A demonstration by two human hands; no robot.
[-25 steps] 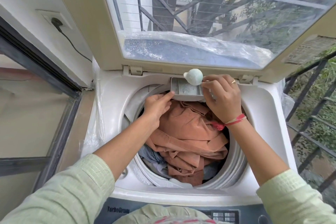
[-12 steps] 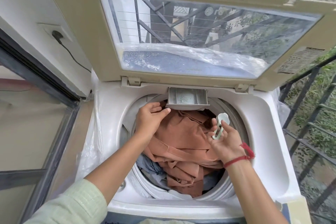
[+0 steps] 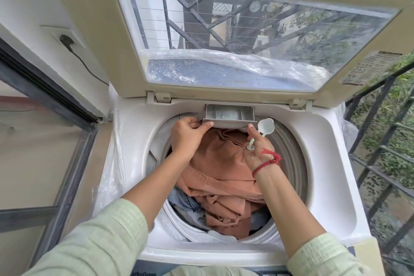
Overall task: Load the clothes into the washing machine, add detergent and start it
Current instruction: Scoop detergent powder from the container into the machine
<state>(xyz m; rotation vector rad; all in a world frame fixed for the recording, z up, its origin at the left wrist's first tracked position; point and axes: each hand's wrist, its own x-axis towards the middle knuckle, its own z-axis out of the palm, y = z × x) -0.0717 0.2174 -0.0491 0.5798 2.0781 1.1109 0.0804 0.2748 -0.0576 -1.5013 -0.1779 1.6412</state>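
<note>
Pale green plastic: the scoop [image 3: 265,127] sits in my right hand [image 3: 257,148], its handle pinched between thumb and curled fingers, its bowl turned up just right of the detergent drawer [image 3: 228,114]. My forefinger's tip reaches the drawer's right front corner. A red thread [image 3: 268,161] is tied round that wrist. My left hand [image 3: 190,135] has hold of the drawer's left front corner, thumb laid along the front lip and fingers curled in beside it. The drawer stands pulled out over the back of the drum, grey, with whitish powder in its compartments.

Below both hands the clothes fill the drum: a rust-orange garment [image 3: 224,177] heaped on top, blue-grey cloth [image 3: 186,204] showing beneath it at the front left. The washing machine [image 3: 331,163] is white round the opening, and its lid [image 3: 94,36] stands raised behind, a glass window in it. Clear plastic sheet [image 3: 112,177] hangs down the machine's left side. On the wall to the left a black plug [image 3: 66,40] sits in a socket, its cable trailing toward the machine. A dark metal railing [image 3: 380,148] stands on the right, green leaves beyond it.
</note>
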